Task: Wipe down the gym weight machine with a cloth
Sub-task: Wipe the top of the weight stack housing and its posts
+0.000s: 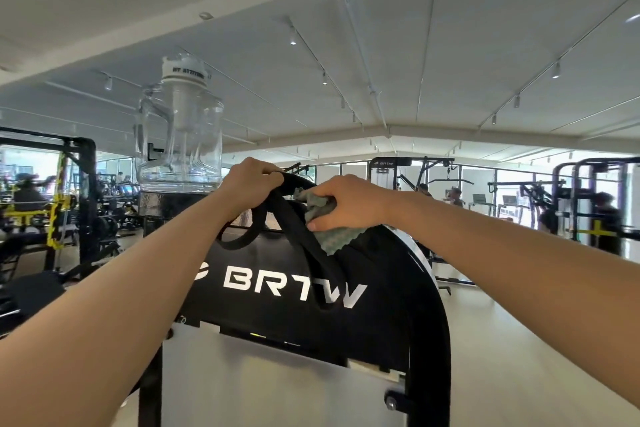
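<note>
Right hand: fingers curled round a bunched green cloth, thumb tucked under. The cloth sits at the top edge of the BRTW panel, right of the panel's middle. Its loose corner hangs onto that edge.

The cloth is pressed to a black strap, which runs from above the panel down its front, across the lettering.

Left hand: clenched on the strap's upper bend, above the panel's top edge and left of the cloth, lifting the strap off the panel. A second loop of strap hangs below this hand, at the top edge.

Step, as judged: wiping the top of the weight machine, with the strap either being wiped or held out of the way. I cannot tell which.

Next move, as judged:
- Draw the cloth along the strap while the left hand holds it taut, or lay the strap aside and run the cloth along the panel's rounded top.
- Either way, steady tension from the left hand and a firm pinch on the cloth.
- Mind the jug near the left elbow's path.

Container: a clear jug stands above the panel's upper left corner, with a white cap on and a moulded handle on its left.
- No liquid shows through the walls, so it is probably empty.
- The base rests on a dark block behind the panel. Whether that block is part of this machine, I cannot tell.

Beyond the panel: other machines, well apart.
</note>
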